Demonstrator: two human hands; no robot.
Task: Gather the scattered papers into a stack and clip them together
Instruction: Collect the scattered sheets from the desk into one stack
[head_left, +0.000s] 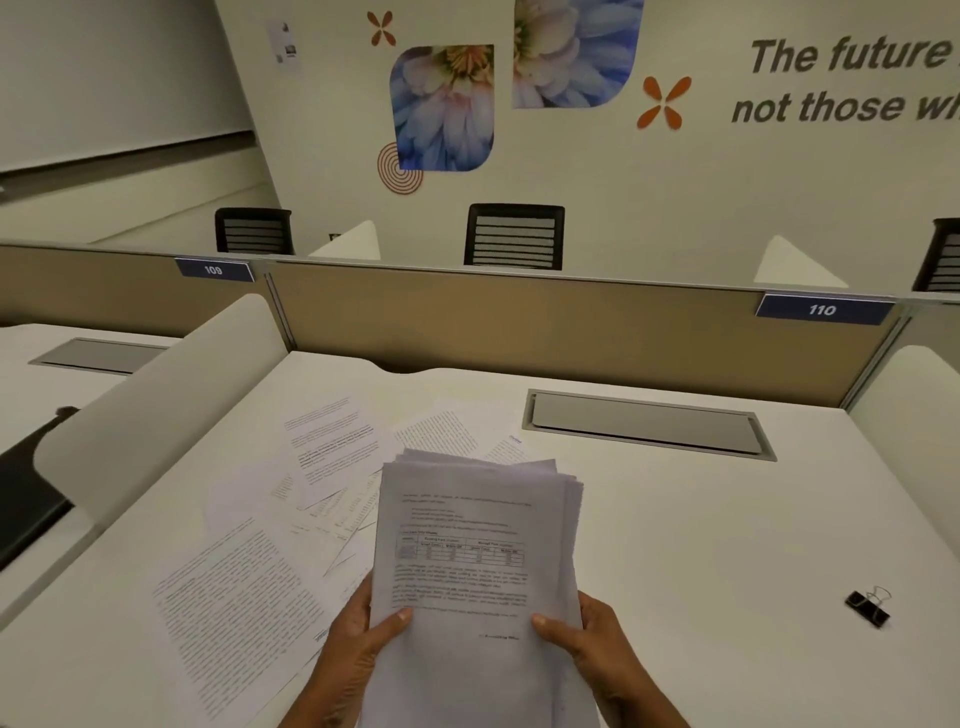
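Note:
Both hands hold a thick, uneven paper stack (467, 540) upright above the white desk (727, 545); its top sheet shows printed text and a small table. My left hand (358, 639) grips the stack's lower left edge, thumb on the front. At the lower right edge my right hand (587, 634) grips it the same way. Several loose printed sheets (234, 587) lie scattered on the desk to the left and behind the stack, overlapping. A black binder clip (868, 606) lies alone on the desk at the right, apart from both hands.
A grey cable hatch (644, 423) is set into the desk at the back right. Tan partition (519, 322) with plate 110 closes the far side; curved white side dividers (156, 405) stand left and right. Black chairs (514, 236) stand beyond.

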